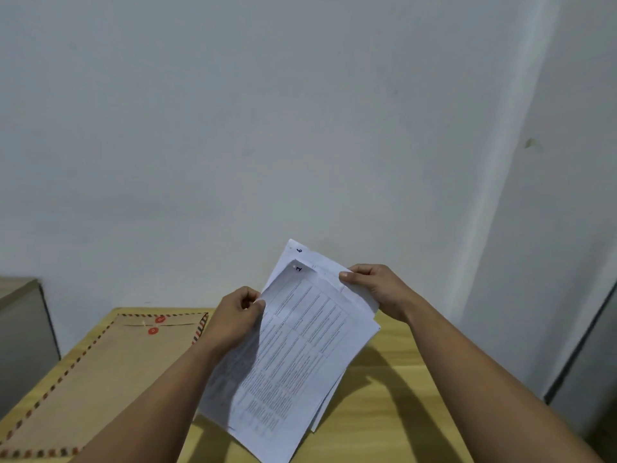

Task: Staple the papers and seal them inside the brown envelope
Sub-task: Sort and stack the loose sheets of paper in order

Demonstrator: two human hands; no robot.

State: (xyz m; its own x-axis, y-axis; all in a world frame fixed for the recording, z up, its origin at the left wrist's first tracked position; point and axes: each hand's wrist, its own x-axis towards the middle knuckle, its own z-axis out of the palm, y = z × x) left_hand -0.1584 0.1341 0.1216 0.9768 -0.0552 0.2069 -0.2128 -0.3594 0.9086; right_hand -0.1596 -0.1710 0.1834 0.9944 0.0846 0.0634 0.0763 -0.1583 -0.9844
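Note:
A loose stack of printed white papers (293, 355) is held tilted above the wooden table (384, 412), its sheets fanned and uneven. My left hand (233, 319) pinches the stack's left edge near the top. Its upper right edge is gripped by my right hand (377, 290). The brown envelope (100, 372), with a red-and-blue striped border and two red string-tie discs, lies flat on the table's left part, partly under my left forearm. No stapler is in view.
A plain pale wall stands close behind the table. A grey cabinet (20, 335) sits at the left, beyond the table's edge. A dark vertical strip (581, 345) runs down the right side.

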